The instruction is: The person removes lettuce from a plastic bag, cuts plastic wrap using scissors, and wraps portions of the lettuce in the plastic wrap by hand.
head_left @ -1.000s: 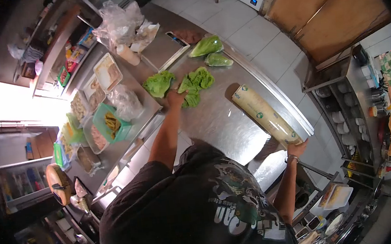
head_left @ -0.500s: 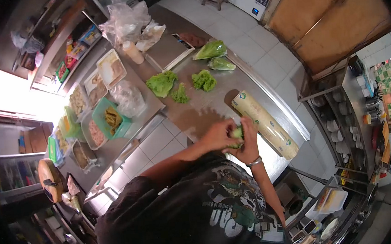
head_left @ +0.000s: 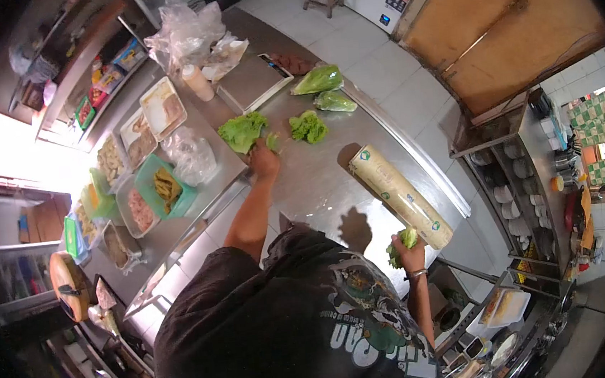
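Note:
My left hand (head_left: pixel 264 160) is over the steel table at the lower edge of a leafy green lettuce bunch (head_left: pixel 242 131). A small lettuce piece (head_left: pixel 272 142) lies against its fingertips, which are too blurred to show a grip. My right hand (head_left: pixel 412 253), with a bracelet at the wrist, has its fingers round a small lettuce bunch (head_left: pixel 402 243) near the lower end of a large plastic-wrap roll (head_left: pixel 400 195). Another loose lettuce bunch (head_left: pixel 309 127) lies mid-table. Behind it are two wrapped green heads, one larger (head_left: pixel 318 79) and one smaller (head_left: pixel 335 101).
On the left counter stand a teal basket (head_left: pixel 166 190), food trays (head_left: pixel 163 109) and a plastic bag (head_left: pixel 190 155). A scale (head_left: pixel 254 85), a bottle (head_left: pixel 197 82) and crumpled bags (head_left: pixel 188 33) stand at the back. A dish rack (head_left: pixel 509 171) is at the right.
My hands were together over a green piece half a second ago. Now they are apart: the left has moved back to the lettuce, the right toward the roll's lower end with a bunch.

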`<action>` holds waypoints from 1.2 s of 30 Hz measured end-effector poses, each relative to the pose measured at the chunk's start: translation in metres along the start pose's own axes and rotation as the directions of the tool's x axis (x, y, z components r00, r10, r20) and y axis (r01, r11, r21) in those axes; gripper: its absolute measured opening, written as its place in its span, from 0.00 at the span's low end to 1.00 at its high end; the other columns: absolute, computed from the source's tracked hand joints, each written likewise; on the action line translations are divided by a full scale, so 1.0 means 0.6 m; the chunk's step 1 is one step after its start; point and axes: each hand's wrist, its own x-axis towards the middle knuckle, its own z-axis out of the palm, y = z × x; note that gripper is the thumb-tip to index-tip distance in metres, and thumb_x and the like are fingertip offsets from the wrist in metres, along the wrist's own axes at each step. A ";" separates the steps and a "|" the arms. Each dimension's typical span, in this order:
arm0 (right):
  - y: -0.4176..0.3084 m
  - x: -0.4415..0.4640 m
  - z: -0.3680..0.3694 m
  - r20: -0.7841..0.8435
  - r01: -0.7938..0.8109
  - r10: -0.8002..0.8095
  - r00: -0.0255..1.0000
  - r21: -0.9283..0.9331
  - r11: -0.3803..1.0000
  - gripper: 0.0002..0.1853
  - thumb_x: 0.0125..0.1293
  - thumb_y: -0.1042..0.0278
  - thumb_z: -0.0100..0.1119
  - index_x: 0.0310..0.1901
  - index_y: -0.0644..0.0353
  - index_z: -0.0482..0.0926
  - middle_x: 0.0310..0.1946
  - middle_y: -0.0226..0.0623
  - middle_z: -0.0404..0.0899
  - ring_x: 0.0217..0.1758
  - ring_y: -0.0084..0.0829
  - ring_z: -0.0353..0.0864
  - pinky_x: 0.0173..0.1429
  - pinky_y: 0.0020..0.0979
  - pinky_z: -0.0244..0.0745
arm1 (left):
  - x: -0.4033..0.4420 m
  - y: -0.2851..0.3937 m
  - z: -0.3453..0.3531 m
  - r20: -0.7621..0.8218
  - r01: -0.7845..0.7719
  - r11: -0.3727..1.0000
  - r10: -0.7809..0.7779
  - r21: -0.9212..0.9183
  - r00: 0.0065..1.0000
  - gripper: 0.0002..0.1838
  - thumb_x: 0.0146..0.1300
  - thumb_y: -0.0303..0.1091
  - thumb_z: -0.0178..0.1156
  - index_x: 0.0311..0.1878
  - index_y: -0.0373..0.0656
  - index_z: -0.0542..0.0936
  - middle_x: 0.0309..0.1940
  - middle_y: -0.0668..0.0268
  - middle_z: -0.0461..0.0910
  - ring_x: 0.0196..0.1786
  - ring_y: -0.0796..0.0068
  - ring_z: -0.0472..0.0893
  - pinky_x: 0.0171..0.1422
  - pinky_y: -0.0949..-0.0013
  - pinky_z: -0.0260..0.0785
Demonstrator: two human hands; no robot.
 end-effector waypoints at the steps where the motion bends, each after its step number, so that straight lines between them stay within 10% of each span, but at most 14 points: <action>1: 0.005 -0.003 -0.006 -0.009 0.000 0.000 1.000 0.000 1.000 0.14 0.59 0.64 0.73 0.37 0.62 0.77 0.29 0.32 0.80 0.31 0.24 0.79 0.36 0.29 0.76 | 0.004 0.004 -0.002 -0.082 0.039 0.995 -0.047 -0.096 0.996 0.22 0.53 0.36 0.68 0.50 0.38 0.76 0.45 0.51 0.80 0.51 0.50 0.79 0.57 0.53 0.69; 5: 0.024 -0.012 0.001 0.037 -0.100 0.095 0.995 0.161 0.982 0.14 0.64 0.67 0.68 0.45 0.62 0.74 0.33 0.31 0.79 0.32 0.24 0.81 0.36 0.28 0.79 | -0.033 0.037 -0.015 -0.084 -0.021 0.764 -0.044 -0.645 0.995 0.14 0.52 0.28 0.67 0.44 0.41 0.81 0.36 0.58 0.83 0.40 0.61 0.83 0.46 0.61 0.74; 9: 0.040 0.033 0.042 0.118 0.006 -0.046 0.992 0.318 0.948 0.19 0.71 0.57 0.60 0.54 0.63 0.72 0.41 0.33 0.79 0.39 0.24 0.80 0.42 0.28 0.78 | -0.204 0.239 -0.239 0.425 0.085 0.719 0.307 -0.689 0.852 0.13 0.56 0.29 0.68 0.45 0.41 0.81 0.36 0.60 0.84 0.39 0.66 0.83 0.46 0.65 0.75; 12: 0.018 0.065 0.107 -0.091 0.200 -0.180 0.979 0.327 0.924 0.17 0.70 0.60 0.61 0.53 0.62 0.74 0.39 0.32 0.80 0.37 0.24 0.80 0.40 0.28 0.77 | -0.284 0.273 -0.256 0.390 -0.054 0.443 0.835 -0.895 0.389 0.22 0.55 0.35 0.71 0.51 0.37 0.79 0.46 0.53 0.82 0.47 0.58 0.83 0.54 0.60 0.75; 13: -0.023 0.061 0.105 -0.072 0.050 -0.025 0.997 0.358 0.932 0.17 0.69 0.61 0.63 0.52 0.63 0.75 0.38 0.31 0.79 0.38 0.24 0.79 0.42 0.28 0.76 | -0.273 0.277 -0.250 0.422 -0.121 0.465 0.866 -0.877 0.269 0.24 0.57 0.37 0.70 0.55 0.36 0.79 0.51 0.53 0.81 0.51 0.64 0.82 0.56 0.62 0.74; 15: -0.016 0.075 0.091 -0.085 -0.037 0.077 0.993 0.397 0.917 0.15 0.66 0.63 0.65 0.47 0.63 0.77 0.34 0.32 0.79 0.34 0.27 0.80 0.38 0.29 0.77 | -0.218 0.275 -0.228 0.525 0.164 0.511 0.849 -0.843 0.052 0.24 0.61 0.41 0.68 0.57 0.40 0.80 0.51 0.59 0.83 0.53 0.69 0.81 0.58 0.63 0.73; 18: -0.053 0.052 0.075 -0.025 -0.124 0.165 0.986 0.553 0.824 0.13 0.66 0.65 0.64 0.46 0.62 0.76 0.30 0.35 0.80 0.28 0.30 0.80 0.31 0.32 0.78 | -0.104 0.284 -0.207 0.547 0.057 0.630 0.622 -0.775 0.560 0.20 0.61 0.46 0.66 0.53 0.46 0.83 0.43 0.62 0.86 0.46 0.68 0.84 0.55 0.62 0.75; 21: -0.051 0.029 0.059 0.006 -0.204 0.233 0.972 0.502 0.840 0.10 0.66 0.65 0.64 0.42 0.61 0.76 0.30 0.37 0.80 0.26 0.32 0.81 0.29 0.34 0.78 | 0.018 0.278 -0.078 0.185 -0.202 0.941 0.257 -0.272 0.949 0.45 0.55 0.56 0.68 0.69 0.38 0.65 0.58 0.46 0.77 0.61 0.48 0.75 0.68 0.53 0.66; 22: -0.047 0.023 0.056 0.084 -0.273 0.265 0.961 0.473 0.838 0.10 0.66 0.65 0.63 0.43 0.60 0.76 0.30 0.37 0.80 0.27 0.32 0.81 0.29 0.33 0.78 | 0.049 0.265 -0.039 0.000 -0.235 0.964 0.237 -0.126 0.971 0.49 0.55 0.55 0.69 0.72 0.36 0.60 0.60 0.44 0.74 0.64 0.47 0.73 0.69 0.53 0.64; 26: -0.014 -0.004 0.055 0.234 -0.227 0.176 0.956 0.214 0.950 0.11 0.64 0.68 0.66 0.46 0.59 0.77 0.35 0.33 0.80 0.35 0.27 0.81 0.39 0.30 0.77 | 0.107 0.217 0.045 0.098 -0.169 0.982 0.176 -0.079 0.979 0.54 0.51 0.52 0.72 0.75 0.40 0.54 0.60 0.47 0.75 0.59 0.48 0.77 0.66 0.52 0.67; 28: -0.024 -0.025 0.062 0.266 -0.107 0.097 0.959 0.025 0.994 0.12 0.64 0.68 0.68 0.46 0.59 0.77 0.37 0.31 0.80 0.37 0.24 0.79 0.43 0.27 0.75 | 0.099 0.212 0.019 0.423 0.038 0.988 0.029 -0.150 0.906 0.47 0.49 0.49 0.74 0.70 0.42 0.65 0.57 0.52 0.79 0.55 0.51 0.80 0.61 0.55 0.72; 33: -0.039 -0.016 0.056 0.122 -0.277 0.249 0.961 0.453 0.848 0.18 0.70 0.57 0.61 0.51 0.62 0.75 0.42 0.43 0.84 0.38 0.36 0.85 0.38 0.36 0.82 | 0.009 0.248 -0.140 0.362 -0.266 0.836 0.465 -0.480 0.808 0.26 0.48 0.44 0.75 0.51 0.48 0.82 0.43 0.56 0.85 0.48 0.58 0.84 0.53 0.55 0.76; 36: 0.011 0.023 0.061 -0.018 -0.094 0.125 0.992 0.558 0.825 0.26 0.70 0.55 0.60 0.60 0.64 0.69 0.47 0.42 0.81 0.46 0.30 0.81 0.48 0.30 0.79 | -0.173 0.277 -0.133 0.498 -0.005 0.631 0.617 -0.775 0.610 0.33 0.51 0.43 0.73 0.61 0.49 0.76 0.47 0.53 0.83 0.47 0.59 0.84 0.54 0.58 0.76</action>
